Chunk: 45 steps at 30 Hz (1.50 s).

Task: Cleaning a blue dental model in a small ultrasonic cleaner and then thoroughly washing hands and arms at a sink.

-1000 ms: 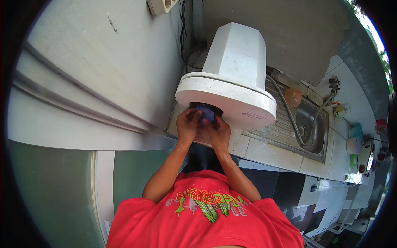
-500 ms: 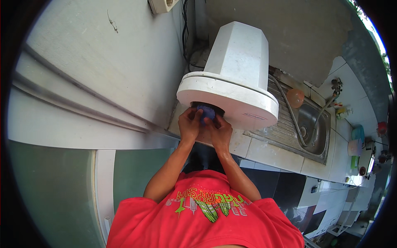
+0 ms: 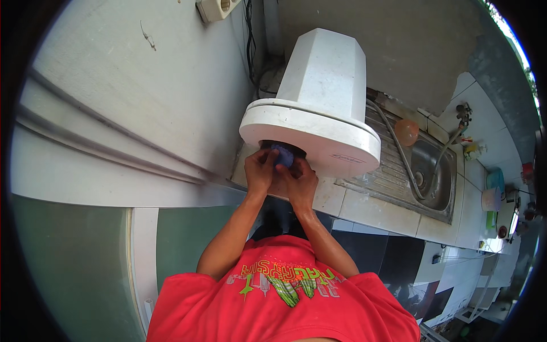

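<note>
A white machine housing (image 3: 325, 74) with a faceted body and a thick rounded front plate (image 3: 336, 132) stands on the tiled counter. Low in the plate's left half is a dark round opening (image 3: 299, 151). At that opening both hands hold a small blue-purple thing (image 3: 282, 155); it looks bumpy or crumpled, and its kind does not show clearly. My left hand (image 3: 258, 171) pinches its left side, thumb on top. My right hand (image 3: 301, 179) grips it from the lower right with bent fingers. The fingertips are partly hidden behind the thing and in the opening's shadow.
To the right, a steel sink (image 3: 430, 171) with a ridged drainboard carries a grey hose (image 3: 393, 137) and an orange bowl (image 3: 406, 132). A wall tap (image 3: 464, 117) is beyond it. Close on the left stands a white wall (image 3: 142, 97), with a power socket (image 3: 216, 8) and black cables (image 3: 250, 51).
The view has shifted slightly, so the housing sits a little further left. Both hands stay at the opening with the blue-purple thing; the fingers have moved only slightly.
</note>
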### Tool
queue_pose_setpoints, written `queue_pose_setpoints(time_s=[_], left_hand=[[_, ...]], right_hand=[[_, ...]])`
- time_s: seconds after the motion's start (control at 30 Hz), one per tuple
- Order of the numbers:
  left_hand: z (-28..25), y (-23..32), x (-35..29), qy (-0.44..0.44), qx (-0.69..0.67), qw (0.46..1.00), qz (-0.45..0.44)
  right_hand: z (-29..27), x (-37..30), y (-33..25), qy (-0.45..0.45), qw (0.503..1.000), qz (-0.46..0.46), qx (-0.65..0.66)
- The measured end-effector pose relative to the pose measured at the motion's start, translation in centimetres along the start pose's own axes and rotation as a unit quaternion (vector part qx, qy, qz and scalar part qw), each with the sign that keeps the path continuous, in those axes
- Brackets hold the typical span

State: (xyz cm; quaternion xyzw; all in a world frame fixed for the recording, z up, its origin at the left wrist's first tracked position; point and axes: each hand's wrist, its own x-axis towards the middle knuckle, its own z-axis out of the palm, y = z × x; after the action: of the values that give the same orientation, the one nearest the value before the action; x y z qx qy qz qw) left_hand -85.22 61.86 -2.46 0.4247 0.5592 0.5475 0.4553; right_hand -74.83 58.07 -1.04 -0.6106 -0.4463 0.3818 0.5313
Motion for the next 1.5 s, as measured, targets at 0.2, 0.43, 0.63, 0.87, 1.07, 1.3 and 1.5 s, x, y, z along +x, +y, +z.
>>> queue_pose_setpoints(time_s=[0.2, 0.43, 0.63, 0.87, 1.07, 1.3, 1.5], left_hand=[[-0.2, 0.3, 0.3, -0.040, 0.031, 0.999, -0.003], [-0.4, 0.7, 0.7, -0.087, 0.015, 0.996, 0.011], [-0.3, 0.6, 0.2, -0.055, 0.020, 0.998, -0.004], [-0.5, 0.5, -0.3, -0.035, -0.006, 0.999, -0.017], [-0.5, -0.1, -0.5, -0.017, -0.033, 0.999, -0.022], [-0.3, 0.5, -1.1, -0.002, -0.075, 0.996, -0.043], [-0.3, 0.6, -1.4, 0.007, -0.099, 0.994, -0.046]], right_hand=[[-0.1, -0.5, -0.8, 0.005, 1.000, 0.014, -0.008], [-0.3, -0.6, -0.7, 0.008, 1.000, 0.017, 0.003], [-0.3, -0.4, -0.2, 0.010, 1.000, 0.007, 0.017], [-0.3, -0.1, -0.6, -0.014, 1.000, 0.015, -0.015], [-0.3, 0.0, -0.8, -0.015, 0.999, 0.020, -0.028], [-0.1, 0.4, 0.2, -0.017, 1.000, 0.016, 0.007], [0.1, 0.7, 0.2, -0.011, 1.000, 0.023, 0.005]])
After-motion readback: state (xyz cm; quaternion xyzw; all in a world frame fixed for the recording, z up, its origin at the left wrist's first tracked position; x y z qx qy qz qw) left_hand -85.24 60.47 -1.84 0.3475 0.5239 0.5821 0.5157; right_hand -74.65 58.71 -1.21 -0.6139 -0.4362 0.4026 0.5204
